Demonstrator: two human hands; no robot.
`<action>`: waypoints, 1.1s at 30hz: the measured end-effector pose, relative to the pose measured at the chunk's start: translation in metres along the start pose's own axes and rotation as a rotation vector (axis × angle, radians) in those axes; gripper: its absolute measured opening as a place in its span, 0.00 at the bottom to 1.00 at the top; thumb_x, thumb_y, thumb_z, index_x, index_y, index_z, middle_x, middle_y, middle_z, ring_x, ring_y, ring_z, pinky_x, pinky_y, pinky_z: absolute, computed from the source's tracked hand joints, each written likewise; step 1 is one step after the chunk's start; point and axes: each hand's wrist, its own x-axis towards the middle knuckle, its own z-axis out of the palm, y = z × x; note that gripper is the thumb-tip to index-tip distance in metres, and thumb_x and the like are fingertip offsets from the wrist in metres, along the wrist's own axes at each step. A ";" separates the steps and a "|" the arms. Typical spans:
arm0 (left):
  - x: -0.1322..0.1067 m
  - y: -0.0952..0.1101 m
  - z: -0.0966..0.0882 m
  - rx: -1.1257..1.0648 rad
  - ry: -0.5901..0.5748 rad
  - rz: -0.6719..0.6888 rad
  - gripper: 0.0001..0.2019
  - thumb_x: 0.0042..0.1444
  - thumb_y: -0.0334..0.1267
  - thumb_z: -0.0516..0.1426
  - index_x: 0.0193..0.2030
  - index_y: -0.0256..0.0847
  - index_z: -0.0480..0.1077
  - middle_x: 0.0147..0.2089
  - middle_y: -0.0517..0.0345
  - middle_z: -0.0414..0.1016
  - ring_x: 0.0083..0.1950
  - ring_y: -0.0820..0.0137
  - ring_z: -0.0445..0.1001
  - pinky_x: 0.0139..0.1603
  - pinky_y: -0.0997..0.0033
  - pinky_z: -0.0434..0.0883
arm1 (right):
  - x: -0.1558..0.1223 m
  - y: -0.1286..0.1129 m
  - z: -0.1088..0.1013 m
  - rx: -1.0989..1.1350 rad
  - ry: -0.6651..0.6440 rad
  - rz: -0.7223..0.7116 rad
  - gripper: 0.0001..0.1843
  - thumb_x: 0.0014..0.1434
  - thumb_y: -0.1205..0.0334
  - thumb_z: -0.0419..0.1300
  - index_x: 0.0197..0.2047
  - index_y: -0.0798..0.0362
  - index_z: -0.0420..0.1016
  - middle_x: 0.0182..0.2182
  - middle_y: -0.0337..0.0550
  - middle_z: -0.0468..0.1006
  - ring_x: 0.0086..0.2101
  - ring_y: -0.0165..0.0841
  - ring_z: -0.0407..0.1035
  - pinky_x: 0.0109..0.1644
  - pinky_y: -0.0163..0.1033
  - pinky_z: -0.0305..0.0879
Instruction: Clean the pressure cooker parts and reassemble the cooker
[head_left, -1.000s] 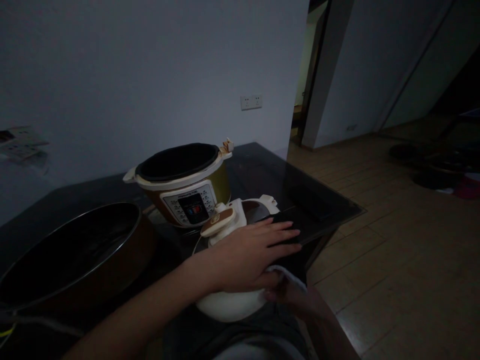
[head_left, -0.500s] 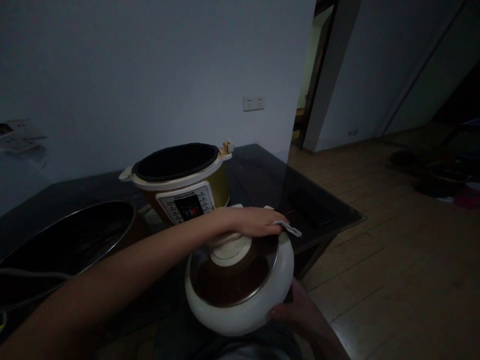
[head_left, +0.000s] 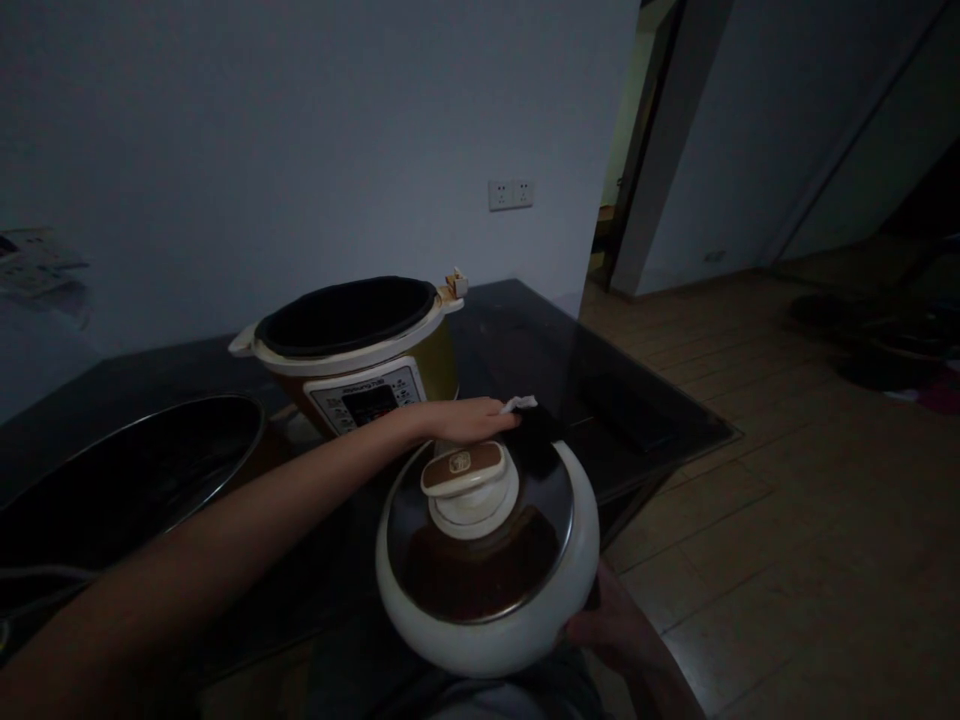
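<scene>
A round white pot [head_left: 480,650] sits low in front of me, tilted slightly towards me, with a dark glass lid [head_left: 480,575] on it. The lid carries a white knob with a brown top [head_left: 463,468]. Behind that knob, my left hand [head_left: 476,418] is closed on a small white cloth [head_left: 520,404] at the pot's far side; most of the cloth is hidden. My right hand [head_left: 611,622] grips the lower right side of the pot, thumb on the front and the other fingers out of sight beneath.
An open electric cooker [head_left: 442,365] with a dark inner bowl stands on the dark table [head_left: 517,320], behind the pot. To the left is a large dark basin [head_left: 259,425]. A dark flat object [head_left: 630,415] lies near the table's right edge. A wall socket [head_left: 511,195] is beyond.
My left hand and the cloth have moved left and away from me, uncovering the lid's knob. The right hand keeps its hold on the pot.
</scene>
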 end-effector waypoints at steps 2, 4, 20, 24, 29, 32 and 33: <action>0.000 -0.005 -0.004 0.032 0.019 -0.061 0.21 0.66 0.41 0.41 0.31 0.36 0.69 0.32 0.55 0.73 0.34 0.70 0.70 0.39 0.72 0.67 | -0.001 -0.002 -0.003 -0.019 -0.033 0.001 0.41 0.30 0.56 0.80 0.49 0.51 0.73 0.41 0.47 0.83 0.41 0.46 0.77 0.45 0.47 0.72; 0.002 -0.008 -0.009 0.070 0.044 -0.122 0.21 0.65 0.41 0.42 0.28 0.36 0.68 0.28 0.55 0.71 0.31 0.70 0.69 0.36 0.72 0.66 | -0.001 -0.002 -0.007 -0.044 -0.037 -0.003 0.41 0.31 0.56 0.79 0.50 0.52 0.73 0.43 0.48 0.83 0.43 0.47 0.77 0.48 0.48 0.71; 0.049 0.002 0.000 0.095 -0.012 -0.205 0.24 0.64 0.51 0.46 0.40 0.32 0.75 0.39 0.48 0.79 0.34 0.70 0.74 0.32 0.75 0.67 | 0.003 0.012 -0.021 -0.128 -0.053 -0.061 0.50 0.27 0.48 0.79 0.55 0.53 0.71 0.45 0.52 0.82 0.44 0.49 0.76 0.49 0.52 0.72; 0.047 0.005 0.000 0.182 0.023 -0.183 0.23 0.66 0.45 0.45 0.40 0.30 0.74 0.37 0.43 0.79 0.35 0.67 0.75 0.35 0.71 0.68 | 0.003 0.014 -0.021 -0.107 -0.038 -0.072 0.46 0.27 0.49 0.79 0.51 0.52 0.74 0.43 0.50 0.83 0.43 0.49 0.77 0.47 0.51 0.72; 0.033 0.010 0.002 0.260 0.034 -0.141 0.17 0.66 0.39 0.46 0.44 0.33 0.75 0.43 0.43 0.80 0.42 0.64 0.78 0.43 0.69 0.70 | 0.002 -0.003 -0.010 -0.099 -0.076 -0.043 0.43 0.29 0.50 0.79 0.51 0.51 0.74 0.43 0.48 0.83 0.44 0.48 0.77 0.49 0.50 0.71; 0.028 0.016 0.003 0.295 0.045 -0.156 0.17 0.64 0.37 0.46 0.46 0.33 0.75 0.47 0.40 0.79 0.45 0.60 0.78 0.45 0.66 0.71 | 0.001 -0.007 -0.010 -0.156 -0.085 -0.026 0.42 0.29 0.49 0.79 0.49 0.51 0.76 0.41 0.49 0.83 0.43 0.48 0.77 0.48 0.50 0.71; 0.028 0.018 0.003 0.303 0.046 -0.167 0.18 0.64 0.38 0.46 0.47 0.33 0.75 0.47 0.38 0.79 0.46 0.59 0.79 0.45 0.64 0.71 | 0.001 -0.007 -0.012 -0.174 -0.071 -0.028 0.42 0.29 0.49 0.79 0.49 0.52 0.76 0.41 0.48 0.83 0.43 0.48 0.77 0.48 0.50 0.71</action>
